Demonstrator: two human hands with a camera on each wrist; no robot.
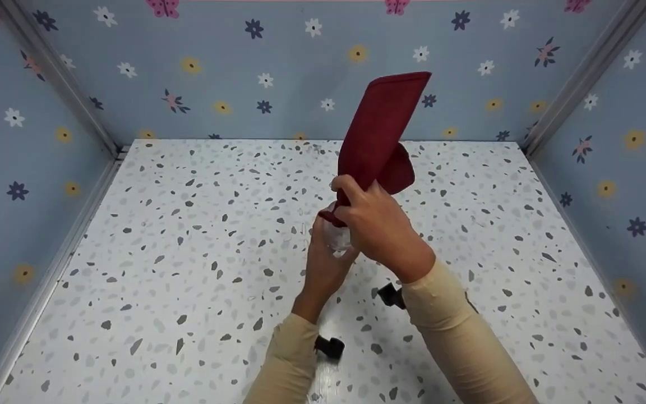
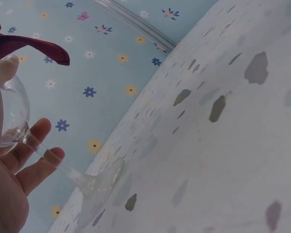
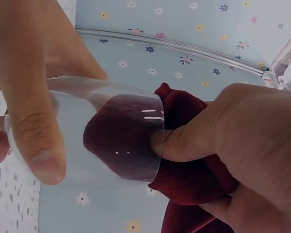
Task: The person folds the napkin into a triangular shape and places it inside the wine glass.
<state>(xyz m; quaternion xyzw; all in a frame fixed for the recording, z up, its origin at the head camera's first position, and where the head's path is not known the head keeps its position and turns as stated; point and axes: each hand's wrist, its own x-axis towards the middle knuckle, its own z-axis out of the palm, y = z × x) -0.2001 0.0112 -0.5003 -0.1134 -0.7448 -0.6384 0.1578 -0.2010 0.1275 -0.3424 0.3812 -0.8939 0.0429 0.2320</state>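
A clear stemmed wine glass (image 1: pixel 337 238) is in my left hand (image 1: pixel 324 270), whose fingers curl round the bowl and stem. In the left wrist view the stem and round foot (image 2: pixel 104 187) slant down toward the tabletop; whether the foot touches it I cannot tell. My right hand (image 1: pixel 386 231) grips a dark red cloth (image 1: pixel 380 126) at the glass's mouth. Part of the cloth (image 3: pixel 123 133) sits inside the bowl in the right wrist view, with the right thumb at the rim. The rest of the cloth sticks up and away beyond the right hand.
Beneath the hands lies a white speckled tabletop (image 1: pixel 205 241). Blue flowered panels (image 1: pixel 278 67) enclose its back and both sides, joined by metal corner posts (image 1: pixel 70 84). Black wrist mounts (image 1: pixel 331 348) show beside the sleeves.
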